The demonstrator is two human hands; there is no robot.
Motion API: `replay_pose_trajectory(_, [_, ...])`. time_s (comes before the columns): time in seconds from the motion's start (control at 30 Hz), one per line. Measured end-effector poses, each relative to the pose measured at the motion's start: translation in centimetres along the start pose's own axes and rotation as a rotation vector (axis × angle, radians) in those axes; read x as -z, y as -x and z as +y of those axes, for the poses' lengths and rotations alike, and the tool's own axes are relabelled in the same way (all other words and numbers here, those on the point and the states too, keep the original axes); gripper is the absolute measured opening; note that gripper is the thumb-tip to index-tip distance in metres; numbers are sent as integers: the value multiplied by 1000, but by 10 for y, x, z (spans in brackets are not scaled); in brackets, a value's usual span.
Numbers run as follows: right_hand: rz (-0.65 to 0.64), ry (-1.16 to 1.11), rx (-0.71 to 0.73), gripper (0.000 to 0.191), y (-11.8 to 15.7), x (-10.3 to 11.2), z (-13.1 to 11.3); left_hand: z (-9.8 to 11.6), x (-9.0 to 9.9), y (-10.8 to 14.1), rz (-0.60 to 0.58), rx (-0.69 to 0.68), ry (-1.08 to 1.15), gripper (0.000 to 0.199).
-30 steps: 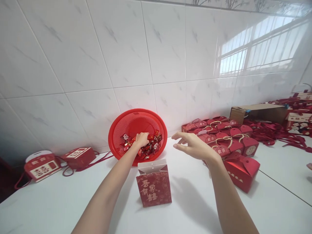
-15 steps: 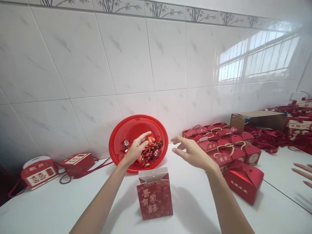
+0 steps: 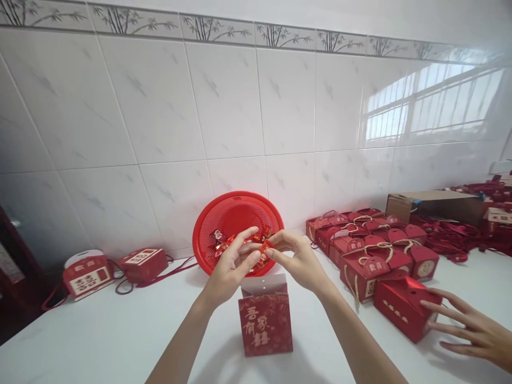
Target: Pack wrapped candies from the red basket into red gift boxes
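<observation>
Above an open red box [image 3: 266, 326] with gold characters, both my hands meet in front of a red plastic basket [image 3: 208, 229] of wrapped candies. My right hand [image 3: 296, 258] pinches a small red-orange candy packet [image 3: 264, 252] between thumb and fingers. Curled around the packet's left side, my left hand [image 3: 236, 265] also has its fingertips on it. The box stands upright on the white table with its top flaps raised. The basket leans against the tiled wall, its candies partly hidden by my hands.
Rows of closed red boxes [image 3: 362, 258] with rope handles stand at right. Another person's hand [image 3: 472, 330] touches a shiny red box [image 3: 406, 306]. Two red boxes [image 3: 88, 274] sit at left. A cardboard box [image 3: 440, 200] and dark red ribbons [image 3: 444, 237] lie farther right.
My right hand has moved left to meet my left hand at the candy packet, now above the open box. The other person's hand has reached the shiny box. The view has shifted left.
</observation>
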State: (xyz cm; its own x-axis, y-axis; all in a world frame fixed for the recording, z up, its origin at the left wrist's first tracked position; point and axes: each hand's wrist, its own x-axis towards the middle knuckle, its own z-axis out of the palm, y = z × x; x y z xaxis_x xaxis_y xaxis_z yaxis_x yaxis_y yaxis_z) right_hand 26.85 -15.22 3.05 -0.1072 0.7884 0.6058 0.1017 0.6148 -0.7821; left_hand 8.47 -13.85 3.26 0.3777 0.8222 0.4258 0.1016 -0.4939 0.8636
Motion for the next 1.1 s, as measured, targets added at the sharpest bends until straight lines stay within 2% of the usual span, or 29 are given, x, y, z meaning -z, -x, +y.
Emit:
replay_pose_trajectory(0.17, [-1, -148, -55, 17, 0, -3, -2, 0, -1, 0, -34, 4, 19, 36])
replay_pose_trajectory(0.27, [-46, -297, -140, 24, 1, -4, -4, 1, 0, 0, -20, -6, 26, 36])
replay_pose_trajectory(0.37, [-63, -400, -157, 25, 1, -6, -4, 1, 0, 1, -6, -20, 28, 35])
replay_pose_trajectory(0.57, [-8, -551, -175, 20, 1, -10, 1, 1, -5, 1, -5, -32, 46, 35])
replay_pose_trajectory(0.7, [27, -558, -184, 22, 0, -8, 0, -1, -7, 1, -21, 3, 46, 39])
replay_pose_trajectory(0.83, [125, -583, -156, 27, -2, 3, -6, -4, 4, 1, -6, 45, -9, 45])
replay_pose_trajectory(0.9, [183, -591, -135, 28, -3, 11, -9, -3, 13, 3, -26, 52, -81, 40])
replay_pose_trajectory(1.1, [328, -574, -133, 32, -7, 31, -11, 14, 41, 12, -244, -24, -316, 19])
